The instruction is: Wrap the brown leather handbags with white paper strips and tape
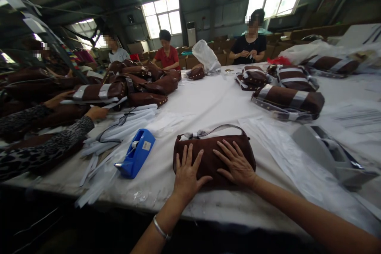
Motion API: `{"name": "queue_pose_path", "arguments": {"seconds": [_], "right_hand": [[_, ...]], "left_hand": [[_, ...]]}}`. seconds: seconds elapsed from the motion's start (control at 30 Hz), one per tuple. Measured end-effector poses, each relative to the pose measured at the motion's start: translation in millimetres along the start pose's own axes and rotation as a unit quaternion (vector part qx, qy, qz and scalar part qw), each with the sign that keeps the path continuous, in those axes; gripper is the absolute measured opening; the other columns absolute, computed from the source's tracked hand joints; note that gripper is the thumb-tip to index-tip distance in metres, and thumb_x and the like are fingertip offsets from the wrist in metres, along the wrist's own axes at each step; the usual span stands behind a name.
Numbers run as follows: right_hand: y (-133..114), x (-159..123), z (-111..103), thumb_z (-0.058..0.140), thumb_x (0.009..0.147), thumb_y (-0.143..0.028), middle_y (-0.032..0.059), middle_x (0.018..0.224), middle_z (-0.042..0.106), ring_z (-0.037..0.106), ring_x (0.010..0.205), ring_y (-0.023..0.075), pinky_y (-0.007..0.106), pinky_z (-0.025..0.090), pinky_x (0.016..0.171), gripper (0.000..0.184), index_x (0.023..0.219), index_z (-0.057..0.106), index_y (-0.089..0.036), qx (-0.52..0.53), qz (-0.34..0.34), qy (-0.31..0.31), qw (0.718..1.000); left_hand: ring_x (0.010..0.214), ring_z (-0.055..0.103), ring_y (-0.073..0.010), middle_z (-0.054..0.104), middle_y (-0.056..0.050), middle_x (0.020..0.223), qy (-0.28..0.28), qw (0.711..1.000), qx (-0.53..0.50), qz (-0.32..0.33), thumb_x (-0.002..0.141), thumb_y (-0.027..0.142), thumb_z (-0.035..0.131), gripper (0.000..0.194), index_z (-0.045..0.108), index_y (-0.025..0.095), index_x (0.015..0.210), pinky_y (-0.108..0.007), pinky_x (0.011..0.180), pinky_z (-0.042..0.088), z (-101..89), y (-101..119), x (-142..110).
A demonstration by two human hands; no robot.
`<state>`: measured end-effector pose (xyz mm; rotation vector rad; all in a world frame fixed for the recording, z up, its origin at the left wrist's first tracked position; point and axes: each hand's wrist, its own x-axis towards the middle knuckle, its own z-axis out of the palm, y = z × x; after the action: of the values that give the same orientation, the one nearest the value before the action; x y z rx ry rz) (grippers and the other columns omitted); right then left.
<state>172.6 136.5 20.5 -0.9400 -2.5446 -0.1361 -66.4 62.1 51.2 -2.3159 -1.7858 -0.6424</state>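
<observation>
A dark brown handbag (208, 154) lies flat on the white-covered table, its long side toward me. Its strap (222, 127) arches along the far edge, with a pale wrap around part of it. My left hand (189, 172) rests on the bag's left half, fingers spread. On the right half lies my right hand (235, 162), also flat with fingers apart. Left of the bag stands a blue tape dispenser (138, 152). A grey tape dispenser (327, 152) sits farther off to the right.
Brown bags (149, 81) are heaped at left, where a co-worker's patterned sleeves (68, 137) reach in. White strips (119, 131) lie beside the blue dispenser. Wrapped bags (288, 101) sit at back right, near clear plastic sheets (285, 158). Several people are across the table.
</observation>
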Motion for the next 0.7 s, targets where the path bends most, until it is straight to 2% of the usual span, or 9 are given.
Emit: {"name": "queue_pose_path", "arguments": {"seconds": [0.07, 0.17, 0.3, 0.43, 0.5, 0.57, 0.63, 0.7], "right_hand": [[1, 1, -1, 0.058, 0.092, -0.047, 0.0107, 0.164, 0.02, 0.016, 0.15, 0.0356, 0.062, 0.018, 0.119, 0.072, 0.155, 0.031, -0.026, 0.006, 0.004, -0.005, 1.0], [4, 3, 0, 0.058, 0.091, -0.051, 0.0102, 0.164, 0.021, 0.017, 0.15, 0.0355, 0.062, 0.016, 0.119, 0.074, 0.155, 0.031, -0.027, 0.014, -0.006, -0.012, 1.0], [6, 9, 1, 0.058, 0.091, -0.054, 0.0104, 0.163, 0.026, 0.019, 0.15, 0.0353, 0.062, 0.017, 0.119, 0.074, 0.154, 0.032, -0.026, 0.019, -0.031, -0.012, 0.999], [5, 3, -8, 0.057, 0.094, -0.048, 0.0096, 0.161, 0.031, 0.023, 0.149, 0.0331, 0.06, 0.018, 0.12, 0.069, 0.154, 0.032, -0.025, 0.029, -0.031, 0.008, 0.999], [5, -15, -14, 0.054, 0.097, -0.04, 0.0079, 0.16, 0.032, 0.024, 0.149, 0.0315, 0.059, 0.018, 0.121, 0.064, 0.155, 0.031, -0.028, 0.04, 0.031, 0.048, 0.998], [5, -40, -17, 0.052, 0.097, -0.04, 0.0084, 0.162, 0.029, 0.026, 0.148, 0.0319, 0.058, 0.023, 0.121, 0.065, 0.156, 0.027, -0.028, 0.073, 0.165, 0.1, 0.979], [8, -64, -16, 0.049, 0.097, -0.049, 0.012, 0.159, 0.033, 0.034, 0.145, 0.033, 0.056, 0.033, 0.117, 0.069, 0.157, 0.025, -0.024, 0.148, 0.316, 0.117, 0.93], [14, -79, -11, 0.041, 0.097, -0.059, 0.0145, 0.151, 0.047, 0.047, 0.137, 0.0333, 0.055, 0.042, 0.111, 0.072, 0.155, 0.029, -0.02, 0.237, 0.428, 0.097, 0.867]], "left_hand": [[0.151, 0.013, -0.0394, 0.016, -0.015, 0.165, 0.031, 0.999, 0.0, -0.007, 0.084, 0.056, 0.066, 0.085, 0.028, 0.027, 0.155, -0.065, 0.117, 0.02, -6.4, 4, 7], [0.151, 0.016, -0.0386, 0.021, -0.015, 0.164, 0.065, 0.997, 0.014, -0.028, 0.087, 0.051, 0.063, 0.077, 0.032, 0.027, 0.154, -0.065, 0.118, 0.017, 8.9, 3, 7], [0.15, 0.02, -0.0372, 0.024, -0.016, 0.162, 0.033, 0.997, 0.035, -0.058, 0.088, 0.049, 0.063, 0.075, 0.034, 0.026, 0.153, -0.065, 0.116, 0.021, 43.9, -4, -4], [0.151, 0.018, -0.0352, 0.024, -0.016, 0.163, 0.035, 0.997, 0.043, -0.06, 0.089, 0.049, 0.061, 0.073, 0.033, 0.026, 0.153, -0.063, 0.117, 0.022, 49.5, -5, -7], [0.151, 0.019, -0.0346, 0.024, -0.015, 0.163, 0.041, 0.996, 0.042, -0.065, 0.089, 0.049, 0.061, 0.073, 0.033, 0.026, 0.153, -0.063, 0.117, 0.022, 46.8, -4, -6], [0.151, 0.019, -0.0338, 0.023, -0.015, 0.163, 0.042, 0.996, 0.038, -0.069, 0.09, 0.049, 0.06, 0.072, 0.033, 0.027, 0.153, -0.062, 0.118, 0.021, 45.6, -4, -4], [0.151, 0.019, -0.0335, 0.024, -0.015, 0.163, 0.042, 0.996, 0.035, -0.068, 0.091, 0.049, 0.058, 0.071, 0.033, 0.026, 0.153, -0.062, 0.118, 0.021, 46.2, -5, -4], [0.151, 0.019, -0.0336, 0.024, -0.015, 0.163, 0.042, 0.996, 0.034, -0.07, 0.092, 0.05, 0.056, 0.07, 0.033, 0.026, 0.153, -0.062, 0.117, 0.022, 47.3, -5, -3]]}}
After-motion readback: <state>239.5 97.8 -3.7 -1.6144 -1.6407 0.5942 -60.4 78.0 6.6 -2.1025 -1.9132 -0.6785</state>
